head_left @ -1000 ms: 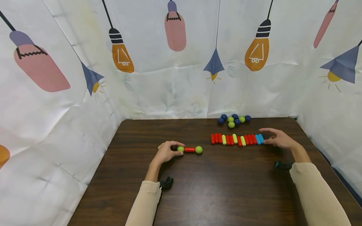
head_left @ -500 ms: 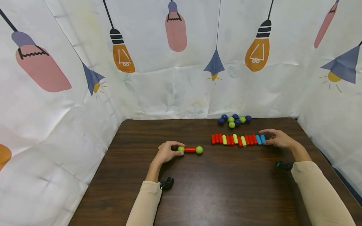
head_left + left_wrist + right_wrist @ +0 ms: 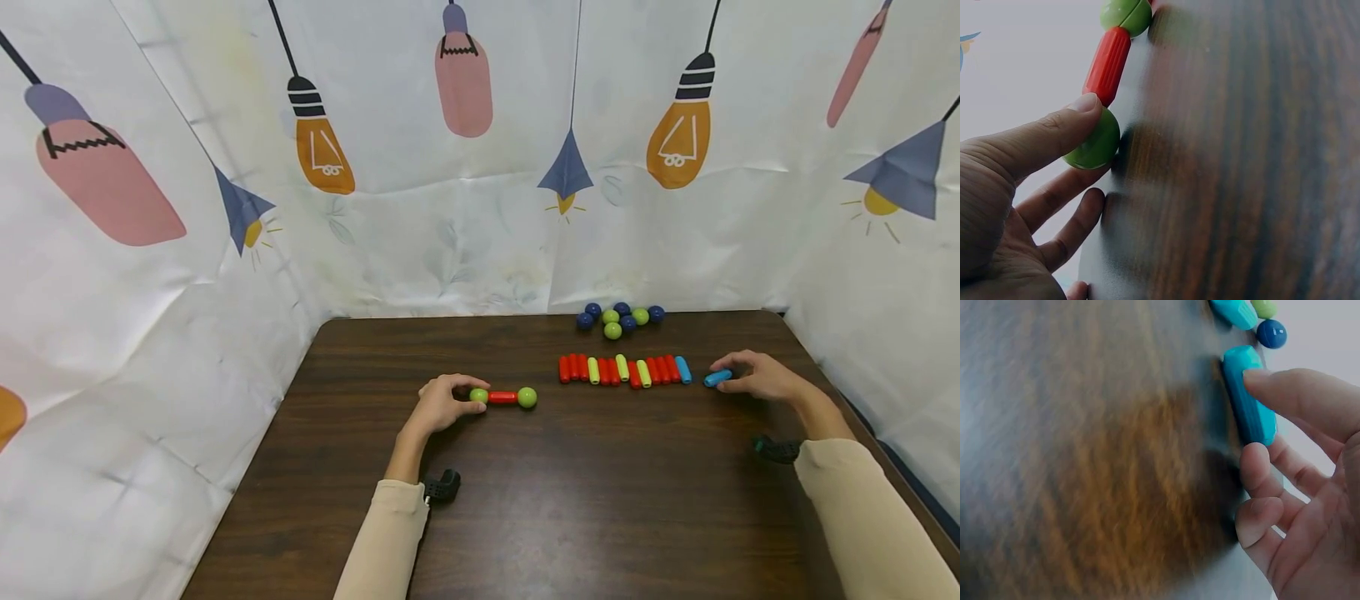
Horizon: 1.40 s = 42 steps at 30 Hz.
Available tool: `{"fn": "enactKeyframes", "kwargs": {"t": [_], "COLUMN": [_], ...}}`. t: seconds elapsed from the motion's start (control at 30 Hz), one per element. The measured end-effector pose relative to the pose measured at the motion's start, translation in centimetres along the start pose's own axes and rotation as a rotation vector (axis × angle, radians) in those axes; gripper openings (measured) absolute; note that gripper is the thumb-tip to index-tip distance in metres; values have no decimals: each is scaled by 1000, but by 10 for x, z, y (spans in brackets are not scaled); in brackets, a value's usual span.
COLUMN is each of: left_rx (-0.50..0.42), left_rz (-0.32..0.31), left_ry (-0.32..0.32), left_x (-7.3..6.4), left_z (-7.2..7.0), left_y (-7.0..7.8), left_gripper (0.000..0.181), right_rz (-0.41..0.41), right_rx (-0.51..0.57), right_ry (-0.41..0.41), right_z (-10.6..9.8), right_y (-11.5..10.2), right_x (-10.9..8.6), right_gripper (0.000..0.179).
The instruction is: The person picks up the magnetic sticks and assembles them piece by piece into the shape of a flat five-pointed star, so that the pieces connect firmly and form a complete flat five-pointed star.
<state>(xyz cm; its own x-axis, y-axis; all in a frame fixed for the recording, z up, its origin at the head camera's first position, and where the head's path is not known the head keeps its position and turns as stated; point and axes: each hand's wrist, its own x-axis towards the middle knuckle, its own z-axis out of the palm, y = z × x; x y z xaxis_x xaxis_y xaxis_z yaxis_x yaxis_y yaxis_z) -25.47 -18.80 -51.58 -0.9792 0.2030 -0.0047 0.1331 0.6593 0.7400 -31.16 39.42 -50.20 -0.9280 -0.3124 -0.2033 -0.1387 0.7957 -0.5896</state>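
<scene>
Two green balls joined by a red rod lie on the table; the left hand pinches the near-side left green ball between thumb and fingers. The other green ball sits at the rod's right end. At the right, the right hand pinches a blue rod, which is turned aslant beside the row. One blue rod stays at the right end of the row of red and yellow-green rods.
Behind the row lies a group of dark blue and green balls. The brown table meets a white patterned curtain at its back edge and sides.
The right hand has drawn the end blue rod off the row to the right and turned it. The left hand keeps its hold on the green ball, without moving.
</scene>
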Motion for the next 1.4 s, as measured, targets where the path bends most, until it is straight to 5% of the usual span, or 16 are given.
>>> {"fn": "enactKeyframes", "kwargs": {"t": [0.63, 0.9, 1.4], "left_rx": [10, 24, 47], "left_rz": [-6, -4, 35], "left_ry": [-7, -13, -98], "left_x": [0, -2, -3], "left_z": [-1, -5, -10], "left_y": [-1, -3, 0], "left_gripper": [30, 28, 27], "right_rz": [-56, -132, -293], "right_rx": [21, 93, 207], "right_ry": [67, 106, 49], "right_z": [13, 36, 125], "right_y": [-10, -66, -168], "right_x": [-21, -24, 12], "right_gripper": [26, 20, 14]}}
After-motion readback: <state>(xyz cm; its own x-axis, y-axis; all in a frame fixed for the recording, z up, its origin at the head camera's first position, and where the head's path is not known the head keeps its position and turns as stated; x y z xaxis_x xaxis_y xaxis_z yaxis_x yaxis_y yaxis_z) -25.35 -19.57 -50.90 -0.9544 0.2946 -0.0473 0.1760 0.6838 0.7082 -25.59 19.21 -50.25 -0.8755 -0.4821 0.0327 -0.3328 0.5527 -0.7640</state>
